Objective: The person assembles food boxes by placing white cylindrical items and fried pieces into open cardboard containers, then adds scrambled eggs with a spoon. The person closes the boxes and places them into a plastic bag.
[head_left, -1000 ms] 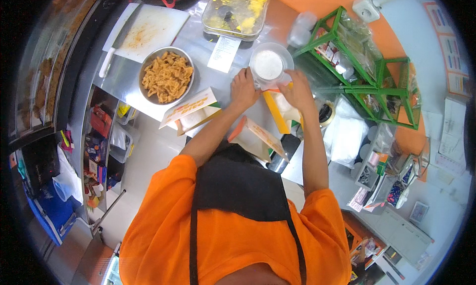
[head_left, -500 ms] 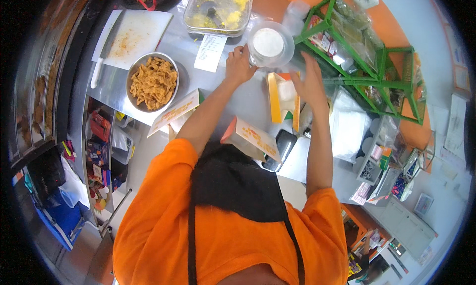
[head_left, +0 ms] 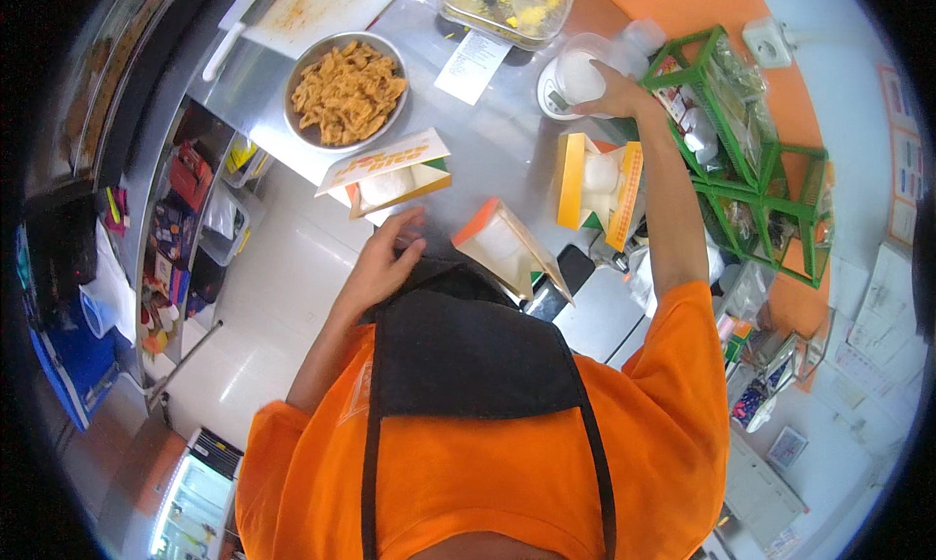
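- My right hand [head_left: 616, 97]: stretched out to 1 o'clock, grip closed loosely over the rim of a clear plastic cup [head_left: 583, 73] that sits on a small white scale [head_left: 558, 94].
- My left hand [head_left: 382, 266]: at 9 o'clock of centre, fingers spread and resting at the near edge of the steel worktop [head_left: 487, 160]; it has hold of nothing.
- Open carton [head_left: 597, 185], yellow and orange, white filling inside: standing just below the scale.
- Second carton [head_left: 507, 248]: tipped on its side at centre, near my left hand.
- Third carton [head_left: 388, 175]: lying open at 10 o'clock.
- Metal bowl of fried strips [head_left: 346, 90]: at 11 o'clock.
- Step in hand, as I judge it: weighing a portion in the cup.
- Next move calls for: a steady lift of the cup off the scale toward the upright carton, without tipping it.
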`<action>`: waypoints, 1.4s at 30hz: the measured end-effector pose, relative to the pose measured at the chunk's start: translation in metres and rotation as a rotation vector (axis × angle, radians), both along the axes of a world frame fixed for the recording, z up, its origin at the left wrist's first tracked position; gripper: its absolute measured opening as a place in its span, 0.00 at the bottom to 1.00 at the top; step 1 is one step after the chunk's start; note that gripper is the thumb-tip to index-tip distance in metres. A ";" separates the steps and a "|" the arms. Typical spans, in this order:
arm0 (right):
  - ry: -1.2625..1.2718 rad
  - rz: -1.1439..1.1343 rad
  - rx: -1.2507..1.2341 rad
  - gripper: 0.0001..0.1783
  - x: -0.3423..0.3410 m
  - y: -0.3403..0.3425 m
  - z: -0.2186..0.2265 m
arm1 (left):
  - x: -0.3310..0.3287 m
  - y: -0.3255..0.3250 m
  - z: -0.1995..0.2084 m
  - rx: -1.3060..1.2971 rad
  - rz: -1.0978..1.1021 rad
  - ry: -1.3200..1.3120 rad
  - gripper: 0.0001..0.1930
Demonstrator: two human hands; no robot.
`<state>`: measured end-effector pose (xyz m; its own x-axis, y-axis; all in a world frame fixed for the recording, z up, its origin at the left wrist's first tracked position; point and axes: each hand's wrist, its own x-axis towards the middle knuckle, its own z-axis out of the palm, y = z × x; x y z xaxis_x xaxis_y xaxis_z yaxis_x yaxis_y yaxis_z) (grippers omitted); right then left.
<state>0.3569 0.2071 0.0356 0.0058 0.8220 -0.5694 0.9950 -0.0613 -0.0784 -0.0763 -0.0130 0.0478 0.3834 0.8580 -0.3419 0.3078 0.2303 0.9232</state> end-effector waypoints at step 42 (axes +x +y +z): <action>0.257 -0.156 0.406 0.49 0.020 -0.094 0.071 | -0.196 -0.244 -0.250 -0.741 0.552 0.012 0.21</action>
